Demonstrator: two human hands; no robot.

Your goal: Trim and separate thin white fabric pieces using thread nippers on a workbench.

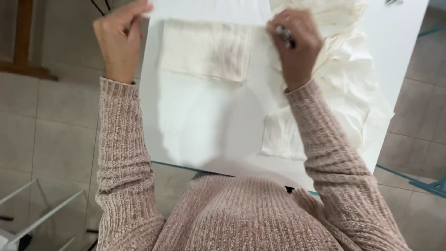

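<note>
The white paper sheet (209, 10) lies across the far side of the white table (204, 125), its long axis running left to right between my two hands, its near edge overlapping the folded cream cloth (204, 51) just below it. My left hand (120, 39) pinches the sheet's left corner between thumb and fingers, while my right hand (295, 44) presses on the right end, closed around a dark pen (285, 36) — both hands meet the sheet at about the same reach. Loose cream fabric (348, 79) is heaped to the right, beside my right forearm.
</note>
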